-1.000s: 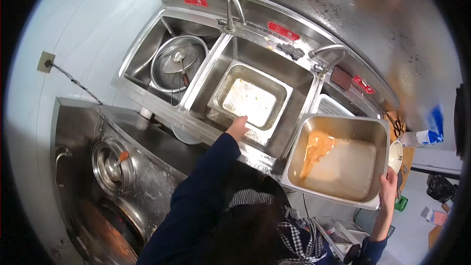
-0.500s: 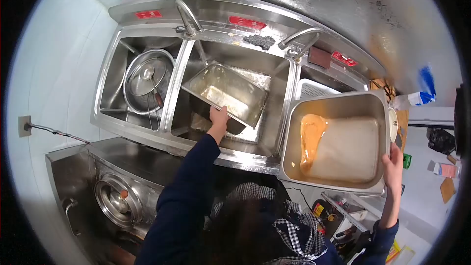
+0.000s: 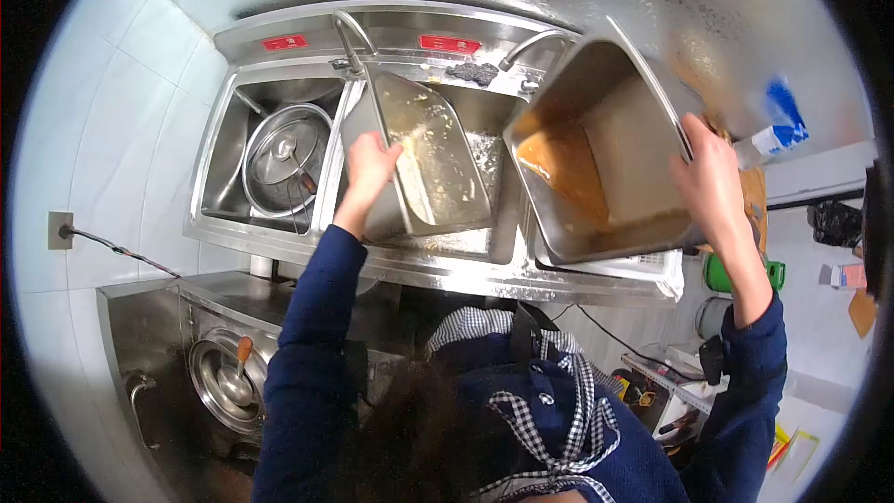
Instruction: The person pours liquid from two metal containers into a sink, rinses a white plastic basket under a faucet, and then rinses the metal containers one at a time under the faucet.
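My left hand (image 3: 370,170) grips the near rim of a smaller rectangular steel pan (image 3: 438,154), which tilts over the middle sink (image 3: 507,242). Bits of food residue cling to its inner wall. My right hand (image 3: 712,168) is closed on the right rim of a larger, deep steel pan (image 3: 643,121), tipped to the left above the right-hand sink. Orange-brown liquid (image 3: 563,168) pools along its left side. Both pans face each other over the sinks, with a small gap between them.
In the left sink sits a round steel basin (image 3: 251,168) holding a ladle (image 3: 287,151). Faucets (image 3: 346,42) rise behind the sinks, near a dark scouring pad (image 3: 473,73). A white plastic basket (image 3: 643,265) lies under the large pan. A lidded pot (image 3: 209,382) stands at lower left.
The large pan has gone from nearly level to tipped leftward, and its orange liquid has spread. My left hand has raised and tilted the smaller pan.
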{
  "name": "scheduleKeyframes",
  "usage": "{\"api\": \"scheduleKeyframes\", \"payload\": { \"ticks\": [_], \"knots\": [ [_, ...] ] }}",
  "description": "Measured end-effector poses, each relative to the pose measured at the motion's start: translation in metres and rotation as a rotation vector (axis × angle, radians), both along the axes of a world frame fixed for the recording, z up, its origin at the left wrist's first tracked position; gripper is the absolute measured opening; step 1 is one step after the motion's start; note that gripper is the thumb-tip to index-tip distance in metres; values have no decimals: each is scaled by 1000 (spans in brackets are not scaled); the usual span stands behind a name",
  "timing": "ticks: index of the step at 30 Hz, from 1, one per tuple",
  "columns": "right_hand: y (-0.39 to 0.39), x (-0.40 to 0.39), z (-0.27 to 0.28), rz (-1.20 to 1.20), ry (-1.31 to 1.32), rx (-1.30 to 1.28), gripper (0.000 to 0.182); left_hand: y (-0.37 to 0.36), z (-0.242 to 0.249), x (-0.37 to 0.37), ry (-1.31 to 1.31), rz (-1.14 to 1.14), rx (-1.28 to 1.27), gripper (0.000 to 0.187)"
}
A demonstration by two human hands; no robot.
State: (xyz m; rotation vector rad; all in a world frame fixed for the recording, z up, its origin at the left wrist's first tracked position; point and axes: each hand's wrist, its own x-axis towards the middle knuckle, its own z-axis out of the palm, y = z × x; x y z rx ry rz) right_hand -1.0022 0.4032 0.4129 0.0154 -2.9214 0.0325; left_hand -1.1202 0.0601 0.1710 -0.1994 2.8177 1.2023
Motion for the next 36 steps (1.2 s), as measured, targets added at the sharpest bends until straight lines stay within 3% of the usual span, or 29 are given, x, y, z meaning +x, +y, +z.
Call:
{"api": "scheduleKeyframes", "payload": {
  "ticks": [2, 6, 14, 26, 36],
  "knots": [
    [-11, 6, 1, 27, 42, 50, 16, -9, 22, 0, 94, -63, -131, 28],
    [-20, 16, -12, 123, 134, 49, 15, -17, 64, 7, 8, -82, -55, 27],
    [-30, 17, -34, 237, 198, 39, 9, -31, 101, 4, 62, -187, -156, 28],
    [-28, 16, -43, 426, 490, -31, 11, -71, 99, 6, -32, -172, -41, 28],
    [0, 6, -45, 438, 649, -43, 15, -70, 110, 11, -108, -97, 13, 25]
  ]
}}
